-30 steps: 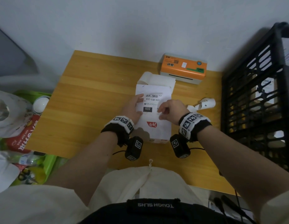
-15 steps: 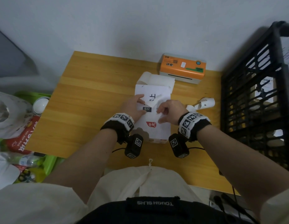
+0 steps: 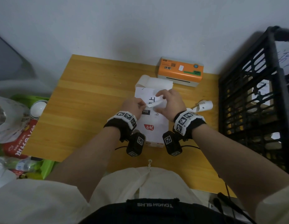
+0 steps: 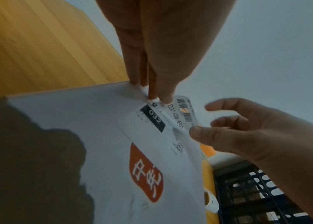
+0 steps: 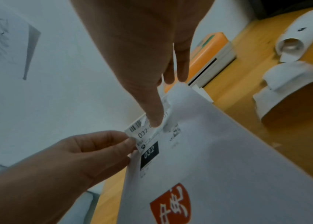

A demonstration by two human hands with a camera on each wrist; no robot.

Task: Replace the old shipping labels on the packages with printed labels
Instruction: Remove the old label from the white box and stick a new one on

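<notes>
- The white package (image 3: 154, 126) lay flat on the wooden table (image 3: 85, 97), directly in front of the person and between the two wrists; a red logo (image 3: 149, 127) was printed on its near half.
- The old shipping label (image 4: 151, 121) sat on the upper face of the package. Its near part – the portion with the black "032" block – lay against the package; its far part was lifted and curled upward.
- The left hand (image 3: 134, 107) pinched the left edge of the label, fingertips (image 4: 166, 99) pressed together on the paper at the package's left edge.
- The right hand (image 3: 168, 102) gripped the lifted part of the label between thumb and fingers, with the remaining fingers loosely spread above it.
- In the right wrist view, the peeled part showed a barcode and the characters "032"; further print was blurred.
- To the right of the package, curled white paper strips (image 3: 203, 107) lay on the table, apart from the package.
- Beyond the package stood an orange label printer (image 3: 181, 71) – near the wall, with its slot facing the person.
- A black lattice crate (image 3: 253, 102) stood at the right edge of the table.
</notes>
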